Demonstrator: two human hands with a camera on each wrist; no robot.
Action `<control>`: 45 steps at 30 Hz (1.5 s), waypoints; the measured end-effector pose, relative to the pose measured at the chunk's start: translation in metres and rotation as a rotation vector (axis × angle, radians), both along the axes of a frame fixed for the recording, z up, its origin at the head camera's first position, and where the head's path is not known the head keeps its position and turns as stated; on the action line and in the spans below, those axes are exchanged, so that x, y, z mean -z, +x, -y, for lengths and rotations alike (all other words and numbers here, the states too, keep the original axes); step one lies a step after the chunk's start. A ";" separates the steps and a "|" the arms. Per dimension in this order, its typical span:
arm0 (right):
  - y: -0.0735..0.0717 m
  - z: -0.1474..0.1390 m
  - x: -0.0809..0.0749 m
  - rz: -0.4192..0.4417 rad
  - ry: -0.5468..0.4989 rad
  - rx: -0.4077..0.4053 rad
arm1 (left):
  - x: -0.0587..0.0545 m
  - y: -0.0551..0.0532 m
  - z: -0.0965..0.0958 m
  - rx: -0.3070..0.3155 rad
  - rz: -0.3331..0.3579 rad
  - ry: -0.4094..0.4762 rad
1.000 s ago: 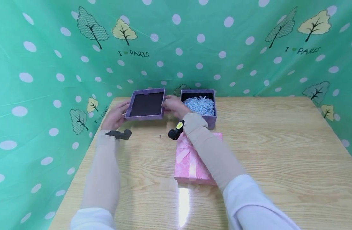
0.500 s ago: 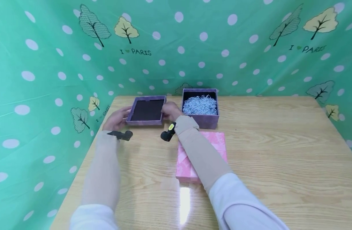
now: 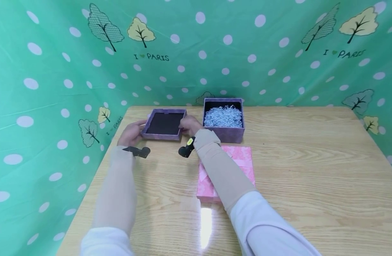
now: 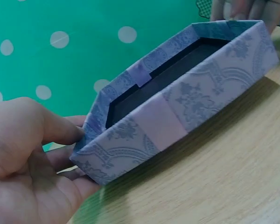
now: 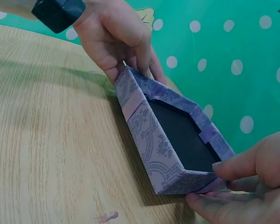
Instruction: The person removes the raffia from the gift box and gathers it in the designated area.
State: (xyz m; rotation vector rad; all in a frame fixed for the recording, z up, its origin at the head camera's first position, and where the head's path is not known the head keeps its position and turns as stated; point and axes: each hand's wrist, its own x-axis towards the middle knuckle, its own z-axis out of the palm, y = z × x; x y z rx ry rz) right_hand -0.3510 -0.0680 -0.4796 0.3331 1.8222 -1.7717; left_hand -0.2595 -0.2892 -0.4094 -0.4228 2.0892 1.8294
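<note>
A purple patterned box lid (image 3: 161, 136), hollow side up with a black lining, lies between my hands at the back left of the table. My left hand (image 3: 130, 133) grips its left end, thumb at the rim and fingers underneath. On the opposite end my right hand (image 3: 190, 125) pinches the wall, its thumb (image 5: 242, 163) over the rim and fingers below. In the left wrist view a shadow falls under the lid's long side (image 4: 196, 102). I cannot tell whether it touches the table all along.
A purple box (image 3: 228, 135) filled with pale blue shredded paper (image 3: 224, 116) stands right of the lid. Nearer lies a pink ribboned gift box (image 3: 242, 154), partly hidden under my right forearm. A green dotted cloth (image 3: 279, 53) hangs behind and left of the wooden table (image 3: 311, 170).
The lid has come down toward the table and a little nearer, still held by both hands. My right forearm has shifted slightly left, uncovering more of the purple box.
</note>
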 end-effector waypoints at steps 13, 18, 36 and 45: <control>0.060 -0.029 -0.092 -0.060 0.067 -0.157 | 0.004 0.003 -0.002 -0.073 -0.101 -0.237; 0.063 -0.043 -0.123 -0.112 0.112 -0.203 | -0.014 0.001 -0.015 -0.205 -0.116 -0.346; 0.054 -0.123 -0.159 -0.363 0.198 -0.282 | -0.063 -0.018 -0.098 -0.070 -0.219 -0.084; 0.052 -0.162 -0.153 -0.410 0.344 -0.281 | -0.059 -0.018 -0.154 0.159 -0.161 -0.053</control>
